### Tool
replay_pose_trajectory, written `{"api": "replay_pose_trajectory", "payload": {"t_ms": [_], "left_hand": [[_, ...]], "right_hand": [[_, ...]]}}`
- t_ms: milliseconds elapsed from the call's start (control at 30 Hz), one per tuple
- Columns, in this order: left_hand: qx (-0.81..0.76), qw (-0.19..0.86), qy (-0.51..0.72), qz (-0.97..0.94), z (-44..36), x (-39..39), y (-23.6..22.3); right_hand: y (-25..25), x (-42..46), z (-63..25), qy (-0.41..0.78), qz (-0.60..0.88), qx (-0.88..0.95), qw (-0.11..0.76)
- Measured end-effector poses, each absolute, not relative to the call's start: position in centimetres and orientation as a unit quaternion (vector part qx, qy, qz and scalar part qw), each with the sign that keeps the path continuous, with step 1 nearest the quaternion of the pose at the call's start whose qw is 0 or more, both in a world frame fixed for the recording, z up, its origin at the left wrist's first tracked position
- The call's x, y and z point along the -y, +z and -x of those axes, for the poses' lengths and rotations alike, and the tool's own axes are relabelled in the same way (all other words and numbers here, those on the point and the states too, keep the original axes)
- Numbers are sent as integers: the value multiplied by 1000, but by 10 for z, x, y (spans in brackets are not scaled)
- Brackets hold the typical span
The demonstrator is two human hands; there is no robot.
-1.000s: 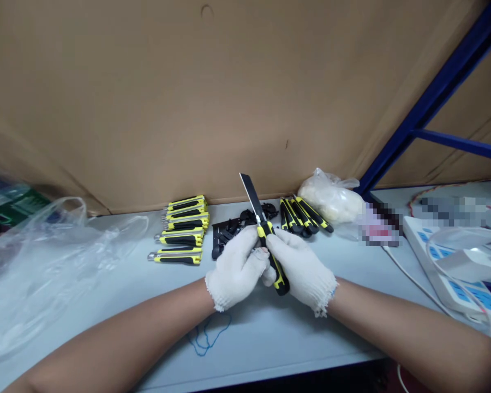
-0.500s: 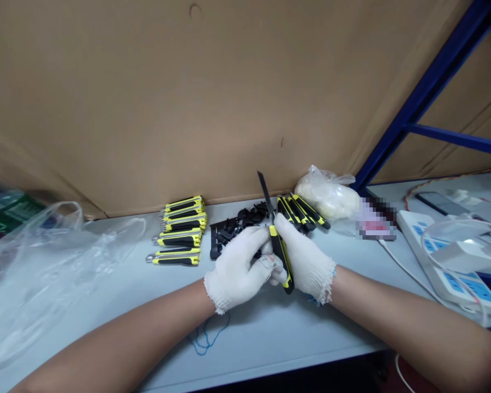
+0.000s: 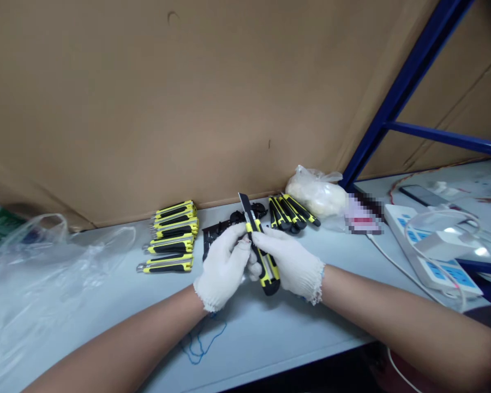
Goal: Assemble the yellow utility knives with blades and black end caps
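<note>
The gloved left hand pinched the upper handle of a utility knife, and the right hand wrapped its lower end, holding it above the middle of the tabletop. Keeping both grips behind the bare blade looked safest. Stacked knives and black parts lay along the back edge.

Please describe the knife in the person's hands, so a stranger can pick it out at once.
On the pale workbench, two white knitted gloves meet. Between them is a yellow-and-black utility knife, blade extended, held up while similar knives lie flat.
</note>
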State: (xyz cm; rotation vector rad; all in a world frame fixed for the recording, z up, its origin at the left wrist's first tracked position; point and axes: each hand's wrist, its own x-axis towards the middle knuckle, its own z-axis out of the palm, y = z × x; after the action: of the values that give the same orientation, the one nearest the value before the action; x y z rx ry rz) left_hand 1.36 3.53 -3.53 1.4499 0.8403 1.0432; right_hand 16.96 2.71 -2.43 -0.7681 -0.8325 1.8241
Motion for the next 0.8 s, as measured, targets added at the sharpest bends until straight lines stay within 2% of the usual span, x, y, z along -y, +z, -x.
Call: {"api": "replay_pose_trajectory", "payload": {"t_ms": [533,733,800], "left_hand": [[-422,578,431,-549,-14,-44,-29],[-468,469,479,-575,-10,-45,-14],[-477,466,484,-567,-10,-46,-14]], "right_hand": [[-28,-26,-173,775,284,350,443],[-41,-29,-171,772,338,390,370],[-39,-28,-171,754,351,408,377]]}}
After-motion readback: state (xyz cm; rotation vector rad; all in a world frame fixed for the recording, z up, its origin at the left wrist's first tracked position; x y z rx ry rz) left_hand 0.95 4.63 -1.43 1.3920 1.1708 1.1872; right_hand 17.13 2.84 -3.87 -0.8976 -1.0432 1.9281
